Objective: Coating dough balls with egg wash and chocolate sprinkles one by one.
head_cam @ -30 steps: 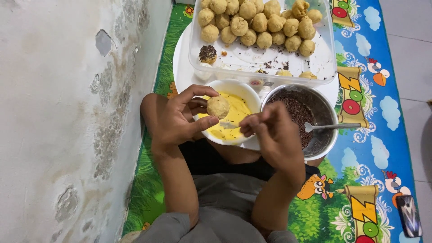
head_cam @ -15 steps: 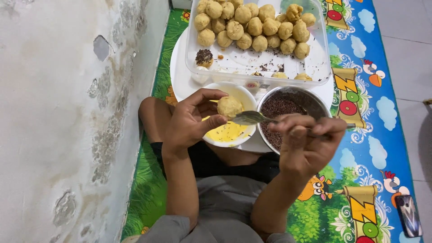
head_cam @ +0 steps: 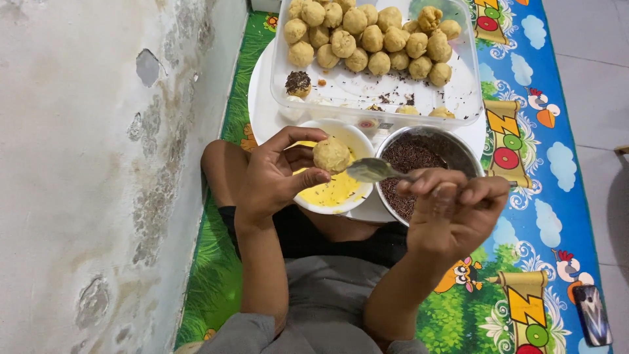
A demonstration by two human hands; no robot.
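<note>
My left hand (head_cam: 275,174) holds a tan dough ball (head_cam: 331,155) between thumb and fingers, above a white bowl of yellow liquid (head_cam: 354,196). My right hand (head_cam: 452,213) grips a metal spoon (head_cam: 373,170) whose bowl points left, just beside the ball. To the right stands a steel bowl of dark chocolate sprinkles (head_cam: 409,164). Behind both bowls is a clear plastic tray (head_cam: 367,92) with several plain dough balls (head_cam: 367,36) along its far side and one sprinkle-coated ball (head_cam: 298,83) at its left.
The bowls and tray rest on a round white platter (head_cam: 262,108) over a colourful cartoon mat (head_cam: 531,216). A stained, peeling wall (head_cam: 98,164) runs along the left. A phone (head_cam: 593,314) lies at the mat's lower right. Grey floor tiles (head_cam: 590,78) show at right.
My right hand lifted the spoon out of the yellow bowl and drew back to the right. The left hand kept the dough ball, now held a bit higher over the bowl.
</note>
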